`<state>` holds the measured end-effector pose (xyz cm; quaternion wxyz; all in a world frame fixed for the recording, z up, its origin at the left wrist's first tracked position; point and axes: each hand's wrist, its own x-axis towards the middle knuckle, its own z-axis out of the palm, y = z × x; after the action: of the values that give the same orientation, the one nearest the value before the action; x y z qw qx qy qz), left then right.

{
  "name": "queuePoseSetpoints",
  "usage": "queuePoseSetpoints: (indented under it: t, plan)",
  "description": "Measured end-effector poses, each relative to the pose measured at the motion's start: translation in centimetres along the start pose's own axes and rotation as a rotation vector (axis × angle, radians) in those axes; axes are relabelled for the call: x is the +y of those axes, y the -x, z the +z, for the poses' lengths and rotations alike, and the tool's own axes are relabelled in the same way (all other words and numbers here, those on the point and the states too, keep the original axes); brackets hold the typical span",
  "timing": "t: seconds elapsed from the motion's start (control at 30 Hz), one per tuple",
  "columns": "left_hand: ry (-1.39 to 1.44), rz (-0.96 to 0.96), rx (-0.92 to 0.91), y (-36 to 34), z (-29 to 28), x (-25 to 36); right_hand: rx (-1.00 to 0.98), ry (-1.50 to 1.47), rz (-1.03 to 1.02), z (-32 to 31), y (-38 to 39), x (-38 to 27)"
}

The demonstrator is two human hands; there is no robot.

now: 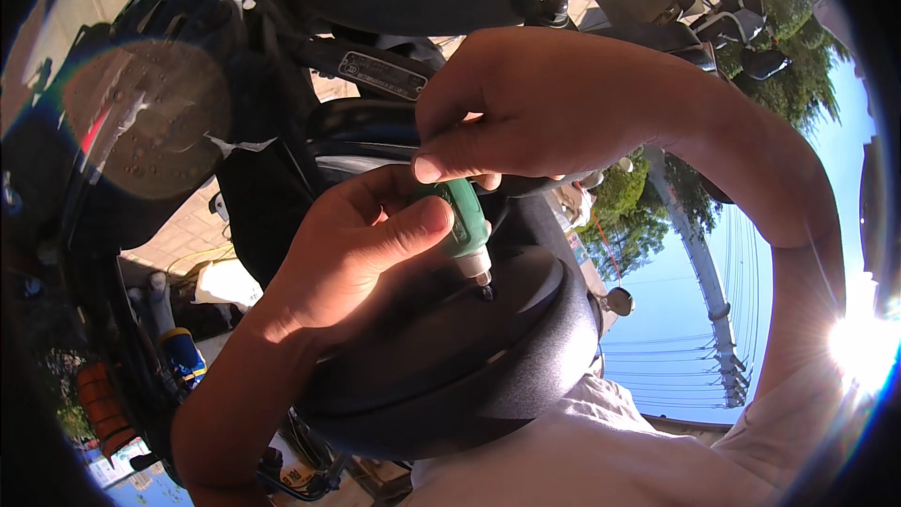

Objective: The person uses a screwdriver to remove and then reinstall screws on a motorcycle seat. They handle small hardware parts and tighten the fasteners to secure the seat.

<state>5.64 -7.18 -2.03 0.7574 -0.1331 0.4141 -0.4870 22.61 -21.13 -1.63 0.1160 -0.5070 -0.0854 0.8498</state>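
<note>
Head view: the green tool [464, 218] is gripped by the left hand [349, 246], its top pinched by the right hand [511, 103], tip seemingly against the black cover [413, 366], which could be scratched if tilting caused slippage.

Harsh sun [865, 345] glares at right, shadows run deep, edges bend into black.

Green tool [465, 218], whitish collar [472, 263]: 2 tones there! Black casing [413, 361], grey sheen. Whitish shirt [591, 455]. Blue container [185, 357], yellow band [175, 334]. Blue sky [666, 319]!
</note>
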Motion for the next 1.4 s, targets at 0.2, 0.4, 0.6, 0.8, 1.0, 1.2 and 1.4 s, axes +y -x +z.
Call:
queuePoseSetpoints:
  t: [0.2,0.4,0.6,0.8,1.0,1.2,1.4]
  plan:
    - [-0.022,0.034,-0.041,0.2,0.1,-0.6,-0.034,-0.079,-0.009,0.0,0.0,0.3]
    - [0.014,0.018,-0.027,0.0,-0.6,-0.8,-0.055,-0.055,-0.107,-0.1,0.0,0.7]
    - [-0.06,-0.111,0.052,-0.7,-0.1,-0.2,-0.046,-0.011,-0.198,-0.1,-0.2,1.2]
    - [0.057,0.007,-0.089,-0.2,-0.6,-0.7,-0.08,-0.025,-0.152,-0.2,-0.2,1.0]
    - [-0.199,-0.107,0.014,-0.6,-0.5,0.0,-0.036,0.031,-0.265,0.0,-0.2,1.6]
    - [0.106,-0.008,-0.055,0.0,0.1,-0.8,-0.064,-0.005,-0.226,0.0,-0.3,1.3]
    - [-0.132,-0.043,-0.076,-0.3,-0.2,0.4,-0.136,0.027,-0.083,-0.5,0.0,0.1]
